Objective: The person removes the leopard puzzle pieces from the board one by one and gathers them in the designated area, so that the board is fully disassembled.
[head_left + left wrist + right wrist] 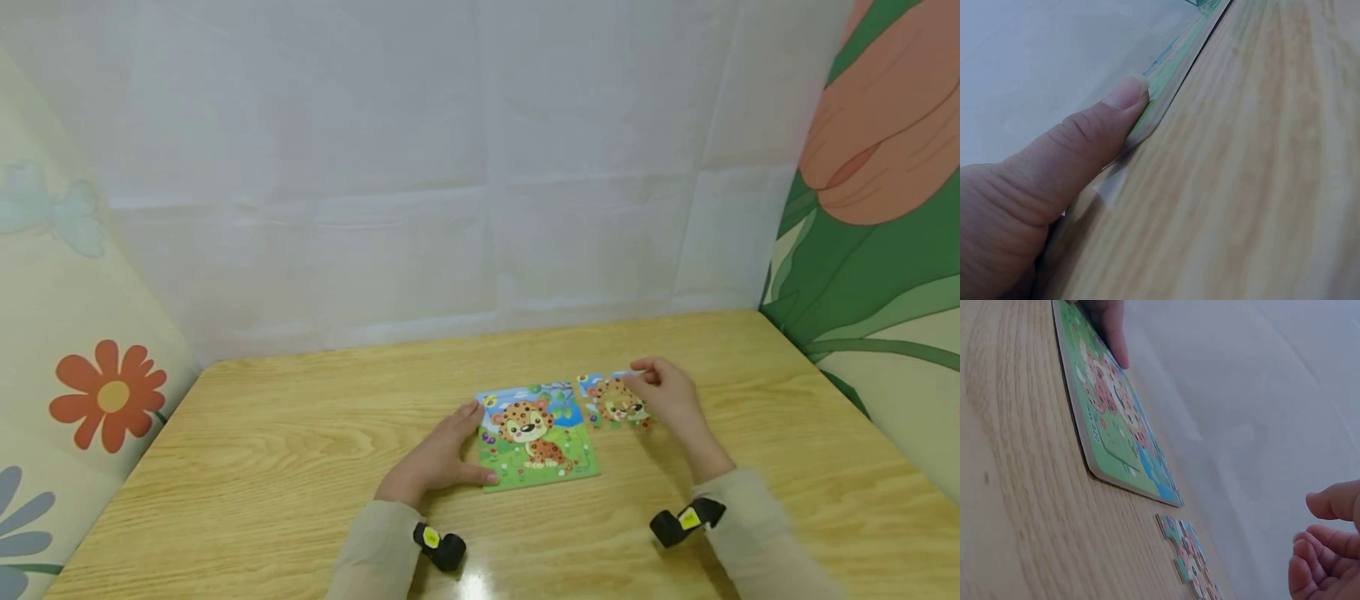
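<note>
A square puzzle board [536,481] with a spotted leopard cub on green grass lies flat on the table. My left hand [438,454] rests along its left side, the thumb [1127,94] on the near corner and the fingers at the upper left edge. To the right of the board, a patch of joined jigsaw pieces [617,402] shows the cub's head; its lower edge is knobbed. Over the right end of this patch hovers my right hand [672,402]. In the right wrist view its thumb and loosely bent fingers [1310,565] stand apart with nothing visible between them.
The wooden table [300,467] extends around the puzzle. A white cloth [337,183] hangs behind its far edge. Panels with painted flowers [112,397] stand at left and right. Each sleeve carries a black wrist camera [442,547].
</note>
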### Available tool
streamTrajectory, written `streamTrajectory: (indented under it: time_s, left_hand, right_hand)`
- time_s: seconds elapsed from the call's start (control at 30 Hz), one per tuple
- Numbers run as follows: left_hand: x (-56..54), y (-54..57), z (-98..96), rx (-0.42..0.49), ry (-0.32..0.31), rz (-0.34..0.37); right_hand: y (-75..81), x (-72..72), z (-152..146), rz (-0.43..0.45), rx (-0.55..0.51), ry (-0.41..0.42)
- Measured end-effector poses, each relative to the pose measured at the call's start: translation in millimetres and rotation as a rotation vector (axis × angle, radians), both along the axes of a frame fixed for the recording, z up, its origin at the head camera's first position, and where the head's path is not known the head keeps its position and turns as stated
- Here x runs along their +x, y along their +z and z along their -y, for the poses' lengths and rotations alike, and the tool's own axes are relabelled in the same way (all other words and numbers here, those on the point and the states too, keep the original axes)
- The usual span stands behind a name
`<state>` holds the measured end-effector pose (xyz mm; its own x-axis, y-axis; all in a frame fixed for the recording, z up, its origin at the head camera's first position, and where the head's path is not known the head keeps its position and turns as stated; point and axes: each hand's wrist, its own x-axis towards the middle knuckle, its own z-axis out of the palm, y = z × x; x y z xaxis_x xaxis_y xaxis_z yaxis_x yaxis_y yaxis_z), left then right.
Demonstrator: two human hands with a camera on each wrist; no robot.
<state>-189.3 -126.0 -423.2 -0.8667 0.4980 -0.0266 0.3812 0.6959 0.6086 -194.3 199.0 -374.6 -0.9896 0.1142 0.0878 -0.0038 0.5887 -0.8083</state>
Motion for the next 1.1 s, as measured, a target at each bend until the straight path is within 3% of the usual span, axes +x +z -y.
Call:
streamTrajectory:
  time_s: [0.47,0.87,1.1]
  left_hand:
    - [-0.3,0.0,-0.6,-0.009,-0.002,-0.024]
    - [0.5,-0.2,0.2,0.003,0.006,-0.003]
    - [-0.2,0.3,0.5,0.0,-0.014,-0.022]
  right_hand:
    - [-11.2,0.5,45,-0.031,-0.114,0.176]
    - [-23.2,3.7,83,0.008,-0.113,0.344]
    - [-28.5,5.1,97,0.041,-0.054,0.437]
